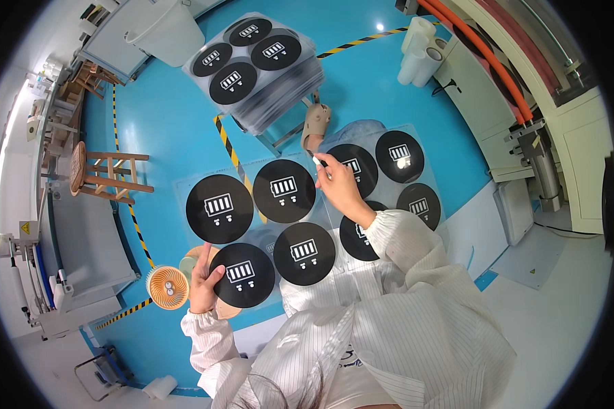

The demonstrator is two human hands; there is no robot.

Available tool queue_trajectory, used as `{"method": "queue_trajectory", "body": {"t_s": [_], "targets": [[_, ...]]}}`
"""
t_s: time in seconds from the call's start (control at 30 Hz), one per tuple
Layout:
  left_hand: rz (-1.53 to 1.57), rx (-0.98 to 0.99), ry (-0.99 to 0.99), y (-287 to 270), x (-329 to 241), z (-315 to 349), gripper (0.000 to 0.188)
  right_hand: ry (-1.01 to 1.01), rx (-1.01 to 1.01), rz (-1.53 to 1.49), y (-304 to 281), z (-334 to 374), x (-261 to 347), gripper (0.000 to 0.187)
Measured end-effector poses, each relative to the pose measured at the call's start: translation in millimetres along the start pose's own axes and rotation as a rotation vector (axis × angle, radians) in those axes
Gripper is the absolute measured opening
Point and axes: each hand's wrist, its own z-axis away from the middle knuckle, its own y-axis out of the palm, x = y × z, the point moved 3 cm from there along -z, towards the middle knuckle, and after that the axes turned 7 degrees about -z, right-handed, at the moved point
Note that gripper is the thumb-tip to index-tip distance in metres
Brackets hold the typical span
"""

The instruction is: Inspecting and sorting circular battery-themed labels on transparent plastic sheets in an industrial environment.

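Clear plastic sheeting printed with black discs spreads in front of me. Each disc bears a white battery symbol; one black disc (219, 209) lies at the far left and another black disc (305, 253) near the middle. At the left edge, my left hand (203, 285) pinches the sheet beside the nearest left disc, thumb on top and index finger extended. Over the middle of the sheeting, my right hand (341, 185) is closed on a small white-tipped stick (316, 161), held between thumb and finger. The stick's exact kind is unclear. Whether the sheeting is one piece or two overlapping sheets, I cannot tell.
A tall stack of similar disc-printed sheets (280, 102) stands on a metal-legged stand ahead. An orange fan (168, 287) is beside my left hand. A wooden stool (109, 176) stands left, a machine (539, 157) right, and white rolls (419, 61) far right. A beige clog (316, 121) shows beyond the sheeting.
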Motion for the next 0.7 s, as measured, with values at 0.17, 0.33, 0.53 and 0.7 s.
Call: {"method": "queue_trajectory", "body": {"t_s": [0.17,0.33,0.53,0.7], "targets": [[-0.003,-0.007,0.022,1,-2,2,0.068,-0.002,-0.005,0.016,4,0,-1,0.026],[-0.025,-0.02,0.05,5,-7,6,0.066,0.034,-0.007,0.024,8,1,-3,0.026],[-0.068,-0.058,0.05,3,-4,17,0.061,-0.01,-0.007,0.229,14,-7,3,0.024],[-0.127,-0.097,0.1,4,-5,23,0.058,-0.038,-0.014,0.315,24,-21,4,0.023]]}}
